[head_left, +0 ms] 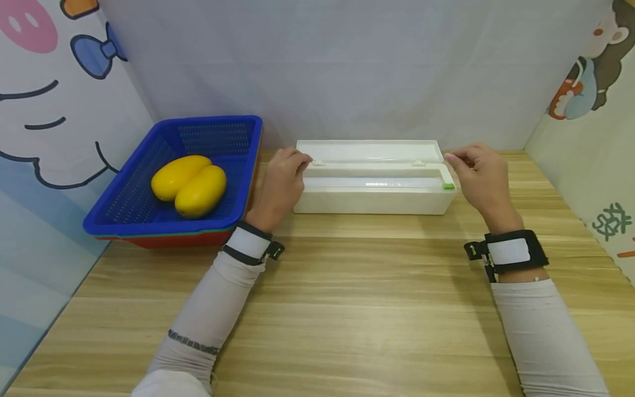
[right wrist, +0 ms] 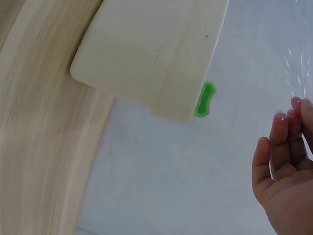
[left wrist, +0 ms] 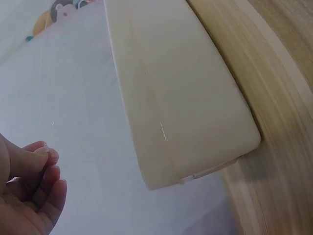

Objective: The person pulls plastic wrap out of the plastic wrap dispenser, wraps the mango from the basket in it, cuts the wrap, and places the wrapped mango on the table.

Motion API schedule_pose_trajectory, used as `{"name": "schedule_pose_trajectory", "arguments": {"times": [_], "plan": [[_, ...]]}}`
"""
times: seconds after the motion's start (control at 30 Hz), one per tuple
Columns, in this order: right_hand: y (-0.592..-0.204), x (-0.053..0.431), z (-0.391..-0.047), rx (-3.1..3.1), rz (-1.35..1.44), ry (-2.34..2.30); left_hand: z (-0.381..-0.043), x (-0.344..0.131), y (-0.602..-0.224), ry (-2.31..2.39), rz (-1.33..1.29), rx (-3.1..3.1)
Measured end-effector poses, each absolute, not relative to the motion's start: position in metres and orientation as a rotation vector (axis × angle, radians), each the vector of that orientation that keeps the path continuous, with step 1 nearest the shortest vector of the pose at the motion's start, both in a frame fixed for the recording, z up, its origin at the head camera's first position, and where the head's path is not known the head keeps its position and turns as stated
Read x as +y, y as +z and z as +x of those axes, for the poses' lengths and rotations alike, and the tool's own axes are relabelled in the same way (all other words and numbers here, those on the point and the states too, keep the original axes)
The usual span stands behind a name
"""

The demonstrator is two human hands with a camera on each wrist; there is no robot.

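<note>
A long white cling film dispenser stands on the table with its lid raised at the back. A green cutter slider sits at its right end. My left hand, beside the box's left end, pinches one side of the clear cling film between thumb and fingertips. At the right end, my right hand pinches the other side. Faint creases in the cling film show above the fingertips in the right wrist view. Most of the transparent sheet is hard to make out.
To the left, a blue basket is stacked on green and red ones and holds two yellow mangoes. The wooden table meets a pale backdrop behind the box, with cartoon panels at both sides.
</note>
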State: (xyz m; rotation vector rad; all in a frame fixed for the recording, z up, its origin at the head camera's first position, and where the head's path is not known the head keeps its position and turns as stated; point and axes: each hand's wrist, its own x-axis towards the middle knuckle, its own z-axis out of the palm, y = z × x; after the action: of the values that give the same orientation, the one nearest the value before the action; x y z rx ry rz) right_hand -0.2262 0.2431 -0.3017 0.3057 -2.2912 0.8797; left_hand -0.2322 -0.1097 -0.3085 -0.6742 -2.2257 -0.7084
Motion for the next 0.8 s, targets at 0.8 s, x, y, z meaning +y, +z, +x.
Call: {"name": "schedule_pose_trajectory", "arguments": {"times": [0.8], "plan": [[-0.293,0.240,-0.221,-2.189,0.358,0.888,-0.228,-0.115,-0.294,-0.694,-0.668,-2.183]]}}
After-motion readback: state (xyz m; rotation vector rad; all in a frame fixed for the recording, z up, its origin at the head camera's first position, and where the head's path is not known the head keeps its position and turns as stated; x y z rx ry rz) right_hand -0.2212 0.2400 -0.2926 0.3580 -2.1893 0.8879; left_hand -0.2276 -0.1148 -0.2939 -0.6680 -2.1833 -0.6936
